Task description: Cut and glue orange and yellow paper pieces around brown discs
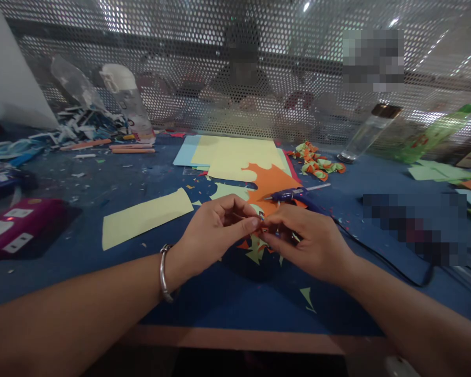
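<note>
My left hand [214, 233] and my right hand [312, 235] meet over the middle of the table. Thumbs and fingertips of both are pinched together around something small, mostly hidden by the fingers. Cut scraps of pale green paper [255, 255] and orange bits lie beneath them. Just beyond the fingers is an orange paper sheet [269, 178] with a jagged cut edge. A blue glue gun [284, 195] rests on that sheet, a glue stick poking out of its back end. To the left of my left hand lies a pale yellow paper strip [145, 219].
Stacked yellow and blue sheets [241, 154] lie at the back, beside a pile of curled orange-green pieces [314, 161]. A clear bottle [369, 133] and a white-capped bottle [131, 104] stand near the perforated metal screen [172, 68]. A magenta power strip [27, 225] sits left; a black cord [380, 262] runs right.
</note>
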{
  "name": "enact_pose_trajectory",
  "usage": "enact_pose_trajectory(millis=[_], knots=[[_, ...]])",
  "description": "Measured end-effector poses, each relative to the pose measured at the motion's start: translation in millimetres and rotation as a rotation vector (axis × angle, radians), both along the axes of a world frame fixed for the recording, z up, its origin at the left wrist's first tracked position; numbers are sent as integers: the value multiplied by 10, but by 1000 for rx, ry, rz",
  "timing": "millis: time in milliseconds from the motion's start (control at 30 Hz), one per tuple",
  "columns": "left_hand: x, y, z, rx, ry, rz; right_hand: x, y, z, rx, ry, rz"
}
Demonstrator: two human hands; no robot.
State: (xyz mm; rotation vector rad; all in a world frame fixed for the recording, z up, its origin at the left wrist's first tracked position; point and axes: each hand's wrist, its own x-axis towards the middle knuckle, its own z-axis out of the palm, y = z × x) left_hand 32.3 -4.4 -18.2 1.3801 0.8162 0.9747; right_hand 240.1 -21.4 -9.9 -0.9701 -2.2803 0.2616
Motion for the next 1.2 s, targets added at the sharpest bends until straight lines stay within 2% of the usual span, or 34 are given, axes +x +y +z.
enact_pose_trajectory(millis=[300, 600, 900, 1200], knots=[[18, -11, -18, 13, 41, -2, -12, -4, -2, -28, -21, 0], [7, 2, 16, -49, 37, -34, 0, 0, -2, -17, -19, -15], [-14, 16, 15, 19, 22, -40, 30, -3, 6, -124, 54, -34], [-17, 9, 12, 56, 40, -21, 19, -12, 30, -161, 86, -34]])
